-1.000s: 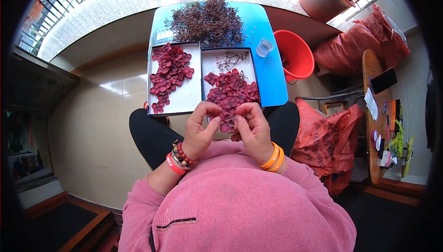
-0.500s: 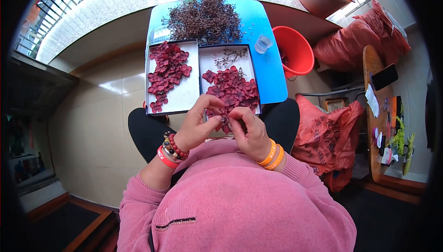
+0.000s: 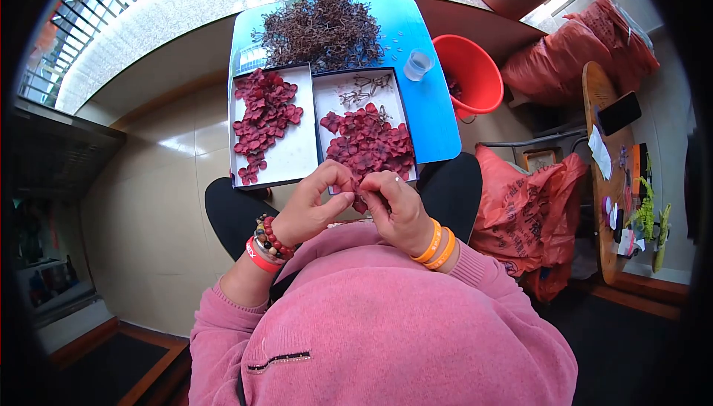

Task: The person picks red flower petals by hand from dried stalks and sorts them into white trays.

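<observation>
Just in front of the pink sweater, my left hand (image 3: 316,202) and my right hand (image 3: 401,209) meet with thumbs and index fingers pinched close together. Between the fingertips a dark red artificial flower (image 3: 360,204) shows, partly covered by them. Beyond my hands, a shallow white box (image 3: 396,94) holds a pile of dark red flower heads (image 3: 371,138) and several brown stem pieces (image 3: 362,94). To its left, a second white box (image 3: 293,157) carries more flower heads (image 3: 264,116) along its left side.
A heap of brown stems (image 3: 323,31) lies at the back of the blue table (image 3: 438,127), near a clear plastic cup (image 3: 418,66). On the right stand a red bucket (image 3: 475,79), red plastic bags (image 3: 523,209) and a wooden board (image 3: 605,257) bearing a phone (image 3: 619,113).
The view has shifted slightly. My hands stay together over the near edge of the right box, and the fingers have moved a little around the flower.
</observation>
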The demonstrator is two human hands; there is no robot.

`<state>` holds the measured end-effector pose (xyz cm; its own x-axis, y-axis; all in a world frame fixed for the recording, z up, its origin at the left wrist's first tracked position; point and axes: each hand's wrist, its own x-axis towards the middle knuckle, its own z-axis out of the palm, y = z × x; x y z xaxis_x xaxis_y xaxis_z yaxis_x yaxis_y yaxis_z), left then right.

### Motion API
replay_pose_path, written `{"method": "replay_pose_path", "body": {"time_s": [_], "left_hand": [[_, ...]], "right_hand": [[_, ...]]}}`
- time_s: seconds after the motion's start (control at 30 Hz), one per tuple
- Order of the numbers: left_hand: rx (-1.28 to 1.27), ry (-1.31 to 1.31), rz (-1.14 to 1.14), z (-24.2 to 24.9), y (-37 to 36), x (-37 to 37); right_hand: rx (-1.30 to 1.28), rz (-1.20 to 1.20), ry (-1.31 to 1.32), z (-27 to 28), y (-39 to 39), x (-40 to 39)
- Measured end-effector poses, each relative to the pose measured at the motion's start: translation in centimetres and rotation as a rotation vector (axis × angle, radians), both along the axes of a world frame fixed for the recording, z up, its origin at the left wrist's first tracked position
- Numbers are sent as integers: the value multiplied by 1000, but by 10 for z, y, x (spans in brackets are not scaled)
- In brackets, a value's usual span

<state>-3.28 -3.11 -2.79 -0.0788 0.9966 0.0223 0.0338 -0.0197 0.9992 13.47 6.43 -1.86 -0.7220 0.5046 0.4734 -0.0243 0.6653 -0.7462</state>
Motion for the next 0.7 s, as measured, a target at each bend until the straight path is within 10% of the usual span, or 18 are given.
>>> {"method": "replay_pose_path", "body": {"time_s": [0.5,0.7], "left_hand": [[197,408,185,-8,1,22],[-170,-242,192,-19,-2,32]], "right_hand": [[-757,29,-172,-11,-5,3],[-1007,-30,-80,-23,-1,5]]}}
